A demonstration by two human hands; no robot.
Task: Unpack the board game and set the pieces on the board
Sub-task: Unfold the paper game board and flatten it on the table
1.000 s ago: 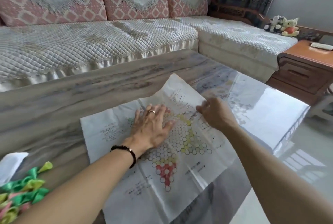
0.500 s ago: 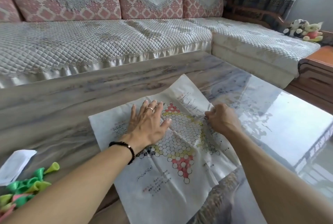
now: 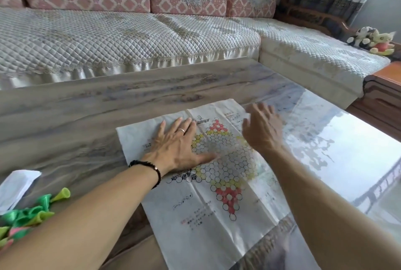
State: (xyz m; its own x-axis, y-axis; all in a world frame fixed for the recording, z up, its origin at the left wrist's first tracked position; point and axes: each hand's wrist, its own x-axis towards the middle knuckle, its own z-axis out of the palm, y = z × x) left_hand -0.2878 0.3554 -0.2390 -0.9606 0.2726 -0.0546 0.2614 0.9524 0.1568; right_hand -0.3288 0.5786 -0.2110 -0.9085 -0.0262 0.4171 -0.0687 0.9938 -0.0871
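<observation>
A thin white paper game board (image 3: 225,211) printed with a hexagon star in red, yellow and black lies unfolded and creased on the marbled table (image 3: 91,117). My left hand (image 3: 176,148), with a ring and a dark bead bracelet, presses flat on the sheet's left half, fingers spread. My right hand (image 3: 261,131) hovers blurred over the sheet's far right corner, fingers apart, holding nothing. No game pieces are on the board.
Green, yellow and pink balloons (image 3: 28,215) and a white packet (image 3: 15,187) lie at the table's left edge. A quilted sofa (image 3: 130,39) wraps behind and right of the table. A wooden side table (image 3: 384,91) and plush toys (image 3: 373,40) are at the right.
My right hand let go of the sheet's edge, opened and lifted over the far right corner. My left hand stays pressed on the left half. The view shifted left, so the sheet appears further right.
</observation>
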